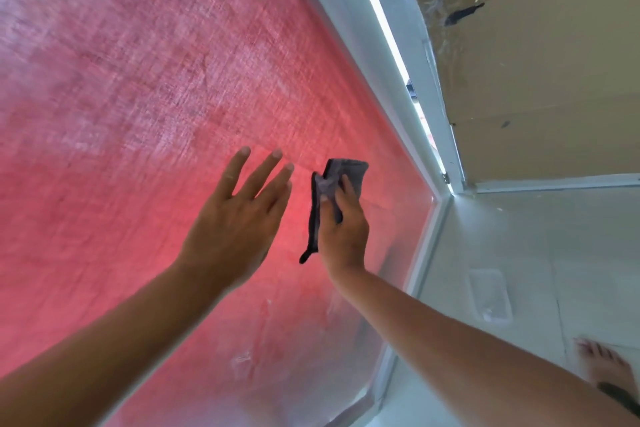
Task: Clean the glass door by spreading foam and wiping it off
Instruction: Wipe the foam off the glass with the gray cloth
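We see the glass door (145,87) filling most of the view, glowing red from whatever lies behind it and covered in a fine whitish haze of cross-hatched smears, thickest toward the upper left. Lower down, near the bottom of the pane, a few pale streaks and blotches remain. Pressed to the glass right of centre is a dark grey cloth (332,191), folded, with one end hanging loose below. Our right hand (343,229) grips it, thumb and fingers curled round the fold. Our left hand (239,218) is spread, fingers straight and apart, held just beside the cloth; whether its palm touches the glass we cannot tell.

Outward from there, the white door frame (408,55) runs along the right edge, with a bright slit of daylight beside it, a tan wall (554,80) beyond, and a pale tiled floor (519,253) where a bare foot (602,364) stands.

We judge the wiping only partly done. The risks from here: a damp, loaded cloth could simply drag the residue about and leave fresh streaks; the bare left palm could print the glass; and a wet floor under a bare foot invites a slip.
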Motion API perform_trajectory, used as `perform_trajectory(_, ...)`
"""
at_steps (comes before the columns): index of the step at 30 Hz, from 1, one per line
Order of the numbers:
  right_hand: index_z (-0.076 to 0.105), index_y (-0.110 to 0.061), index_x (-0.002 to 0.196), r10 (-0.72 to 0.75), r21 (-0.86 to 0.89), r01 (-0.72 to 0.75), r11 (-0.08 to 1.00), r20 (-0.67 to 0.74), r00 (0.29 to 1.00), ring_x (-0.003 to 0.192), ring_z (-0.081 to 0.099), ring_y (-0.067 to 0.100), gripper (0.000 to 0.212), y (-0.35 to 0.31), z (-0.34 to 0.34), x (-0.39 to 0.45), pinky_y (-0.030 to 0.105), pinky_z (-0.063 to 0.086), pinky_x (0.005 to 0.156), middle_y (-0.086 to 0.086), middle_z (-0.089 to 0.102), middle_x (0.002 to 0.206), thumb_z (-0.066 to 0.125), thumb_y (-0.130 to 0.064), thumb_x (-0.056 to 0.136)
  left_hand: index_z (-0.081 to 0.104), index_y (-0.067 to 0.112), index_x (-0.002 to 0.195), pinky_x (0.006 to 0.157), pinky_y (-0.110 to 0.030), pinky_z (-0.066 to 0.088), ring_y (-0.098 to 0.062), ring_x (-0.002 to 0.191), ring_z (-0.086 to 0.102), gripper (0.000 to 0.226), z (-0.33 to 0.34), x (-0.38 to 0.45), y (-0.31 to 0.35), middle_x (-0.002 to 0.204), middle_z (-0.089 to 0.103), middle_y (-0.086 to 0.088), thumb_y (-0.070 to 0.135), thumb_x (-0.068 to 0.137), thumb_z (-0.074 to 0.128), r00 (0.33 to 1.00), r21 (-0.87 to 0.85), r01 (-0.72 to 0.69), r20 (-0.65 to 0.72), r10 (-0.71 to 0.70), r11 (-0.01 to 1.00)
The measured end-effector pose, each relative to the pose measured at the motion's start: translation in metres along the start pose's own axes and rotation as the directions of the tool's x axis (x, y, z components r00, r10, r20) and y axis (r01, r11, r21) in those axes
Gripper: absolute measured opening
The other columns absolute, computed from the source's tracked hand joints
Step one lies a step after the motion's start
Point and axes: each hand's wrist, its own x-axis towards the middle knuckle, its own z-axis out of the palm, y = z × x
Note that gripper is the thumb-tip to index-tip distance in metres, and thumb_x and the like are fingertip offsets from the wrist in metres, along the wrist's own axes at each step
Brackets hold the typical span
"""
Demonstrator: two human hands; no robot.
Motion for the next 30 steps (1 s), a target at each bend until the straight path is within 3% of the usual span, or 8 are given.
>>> perform_trajectory(5,0.043,-0.039,0.141,-0.227,0.038,0.224,0.974,0.124,0.966,0.148,0.031,-0.003,0.051,0.023,0.004,-0.069,0.020,0.024,0.122,-0.005,0.044,0.154,0.060,-0.013,0.101,0.048,0.003,0.149,0.124,-0.065,0.013,-0.038,0.154,0.024,0.053,0.002,-0.003,-0.001,0.163,0.037,-0.015,0.023,0.100,0.048,0.999,0.085,-0.046,0.024,0.044,0.995)
perform_trajectory(11,0.053,-0.010,0.147,0.033,0.081,-0.023,0.996,-0.127,0.991,0.148,0.038,0.014,0.045,0.034,0.020,-0.050,0.017,0.025,0.122,0.001,0.048,0.154,0.059,-0.005,0.102,0.009,0.002,0.161,0.120,-0.064,-0.017,-0.039,0.157,-0.009,0.059,0.010,-0.016,0.003,0.171,0.000,-0.016,0.025,0.109,0.023,0.985,0.129,-0.109,0.148,0.089,0.986)
perform_trajectory(16,0.041,-0.036,0.152,-0.235,0.035,0.233,0.972,0.082,0.969,0.152,0.026,0.005,0.053,0.041,0.041,-0.153,0.024,0.021,0.124,-0.021,0.038,0.159,0.057,-0.022,0.104,0.002,0.000,0.161,0.116,-0.064,-0.025,-0.041,0.156,-0.013,0.066,0.011,-0.053,0.007,0.171,-0.008,-0.018,0.025,0.101,0.012,0.974,0.119,-0.150,0.187,0.126,0.981)
perform_trajectory(18,0.048,-0.035,0.149,-0.306,-0.005,0.307,0.952,0.087,0.948,0.151,0.034,0.011,0.051,0.050,0.038,-0.168,0.031,0.027,0.124,-0.018,0.044,0.156,0.059,-0.017,0.102,0.012,0.000,0.161,0.120,-0.064,-0.017,-0.040,0.157,-0.005,0.066,0.012,-0.071,0.009,0.171,0.002,-0.018,0.025,0.100,0.019,0.976,0.102,-0.163,0.160,0.146,0.981)
perform_trajectory(21,0.067,-0.006,0.129,-0.324,-0.161,0.309,0.937,-0.077,0.943,0.130,0.055,0.023,0.033,0.050,0.035,-0.135,0.038,0.043,0.111,0.009,0.062,0.138,0.065,-0.007,0.096,0.038,0.002,0.155,0.125,-0.061,0.003,-0.037,0.156,0.019,0.057,0.003,-0.093,0.012,0.166,0.027,-0.016,0.023,0.102,0.042,0.989,0.068,-0.120,0.090,0.114,0.990)
perform_trajectory(24,0.068,0.000,0.113,-0.237,-0.150,0.212,0.966,-0.176,0.955,0.104,0.051,0.006,0.024,0.042,0.035,-0.116,0.034,0.050,0.089,0.001,0.050,0.114,0.064,-0.017,0.096,0.025,0.001,0.159,0.123,-0.061,-0.009,-0.038,0.157,0.007,0.059,0.002,-0.112,0.016,0.170,0.016,-0.016,0.023,0.106,0.036,0.983,0.086,-0.144,0.128,0.133,0.986)
perform_trajectory(27,0.062,-0.014,0.107,-0.352,-0.131,0.341,0.931,-0.069,0.934,0.097,0.050,0.009,0.017,0.049,0.039,-0.149,0.026,0.047,0.087,-0.008,0.044,0.106,0.061,-0.026,0.095,0.046,0.002,0.151,0.126,-0.061,0.012,-0.037,0.154,0.025,0.057,-0.005,-0.124,0.013,0.163,0.036,-0.015,0.023,0.099,0.052,0.986,0.067,-0.131,0.109,0.123,0.989)
perform_trajectory(30,0.060,-0.015,0.104,-0.381,-0.129,0.381,0.915,0.028,0.924,0.096,0.054,0.020,0.015,0.067,0.037,-0.177,0.037,0.048,0.087,-0.002,0.050,0.102,0.063,-0.024,0.093,0.052,0.001,0.146,0.123,-0.061,0.023,-0.038,0.151,0.033,0.056,-0.006,-0.132,0.012,0.158,0.043,-0.017,0.022,0.095,0.059,0.990,0.062,-0.121,0.082,0.116,0.991)
